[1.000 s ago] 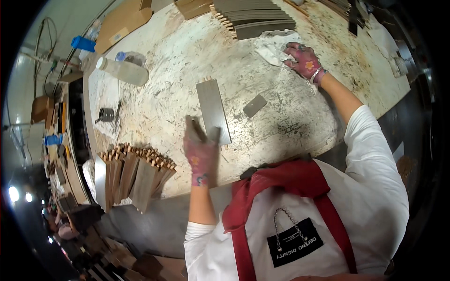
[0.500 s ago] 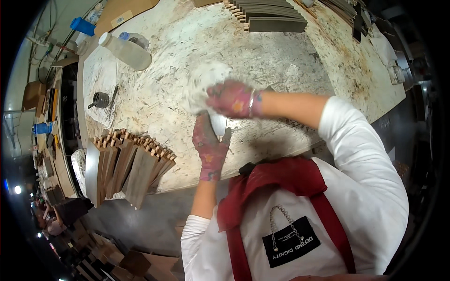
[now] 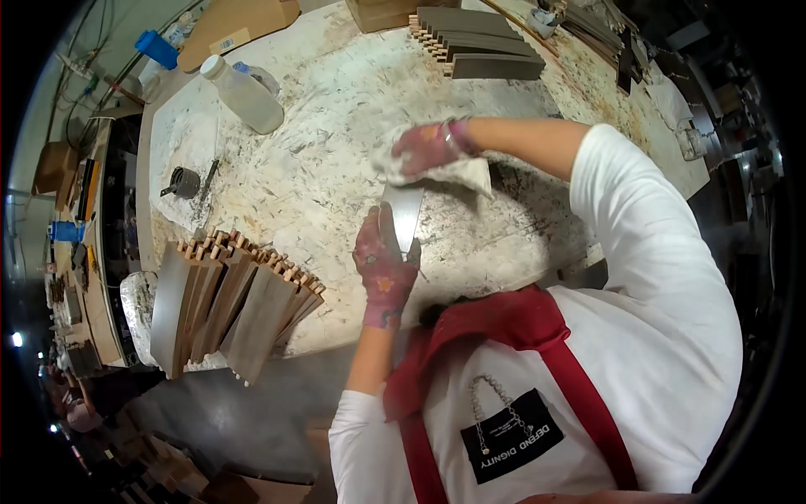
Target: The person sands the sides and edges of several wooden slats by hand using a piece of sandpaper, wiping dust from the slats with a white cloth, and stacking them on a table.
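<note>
A pink flowered glove covers my left hand [image 3: 384, 267], whose fingers are wrapped round the near end of a smooth grey slat [image 3: 405, 215]. The slat slants away from me above the worktable [image 3: 319, 160]. My right hand [image 3: 426, 151], in a matching glove, is closed on a white cloth [image 3: 468, 176]. That cloth lies over the far end of the slat and hides it; a loose flap hangs out to the right.
Many grey-brown slats with dowel ends [image 3: 260, 311] lean at the table's front left. More doweled slats [image 3: 483, 42] lie at the back. A translucent bottle [image 3: 252, 101] and a dark coil [image 3: 183, 182] stand on the left side, and a cardboard box [image 3: 395, 13] at the far edge.
My right hand and the cloth, blurred before, have shifted slightly right and away from me. More of the slat now shows. My left hand keeps its hold on the slat.
</note>
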Action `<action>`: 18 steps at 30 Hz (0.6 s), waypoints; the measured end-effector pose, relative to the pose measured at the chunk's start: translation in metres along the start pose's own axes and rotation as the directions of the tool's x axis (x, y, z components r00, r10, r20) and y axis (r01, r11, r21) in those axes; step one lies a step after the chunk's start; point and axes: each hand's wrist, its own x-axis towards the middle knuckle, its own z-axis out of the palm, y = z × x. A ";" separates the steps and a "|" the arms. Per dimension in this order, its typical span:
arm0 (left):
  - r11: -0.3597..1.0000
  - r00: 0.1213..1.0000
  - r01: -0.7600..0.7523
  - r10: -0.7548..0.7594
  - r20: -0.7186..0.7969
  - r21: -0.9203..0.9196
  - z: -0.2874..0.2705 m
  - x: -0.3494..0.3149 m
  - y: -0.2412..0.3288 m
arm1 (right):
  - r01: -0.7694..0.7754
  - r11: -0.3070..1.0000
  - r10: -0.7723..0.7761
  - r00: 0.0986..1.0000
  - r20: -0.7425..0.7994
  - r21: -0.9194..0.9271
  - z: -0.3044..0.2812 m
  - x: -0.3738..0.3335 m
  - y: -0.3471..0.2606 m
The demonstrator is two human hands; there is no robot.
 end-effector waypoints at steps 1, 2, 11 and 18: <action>1.000 1.000 0.001 -0.002 0.028 0.016 0.000 -0.002 -0.002 | -0.097 0.971 0.110 0.993 -0.050 0.217 -0.027 -0.020 -0.016; 1.000 1.000 0.007 -0.007 0.025 0.012 -0.003 -0.001 -0.003 | -0.035 0.956 0.125 0.947 -0.298 0.291 -0.032 -0.013 0.009; 0.998 0.997 -0.031 0.028 0.066 0.057 0.004 0.008 -0.009 | 0.082 0.965 -0.141 0.963 -0.229 -0.250 0.067 -0.018 -0.019; 0.998 0.994 -0.042 0.038 0.099 0.041 0.008 0.013 -0.011 | 0.053 0.872 0.049 0.980 0.195 -0.487 0.012 -0.026 -0.017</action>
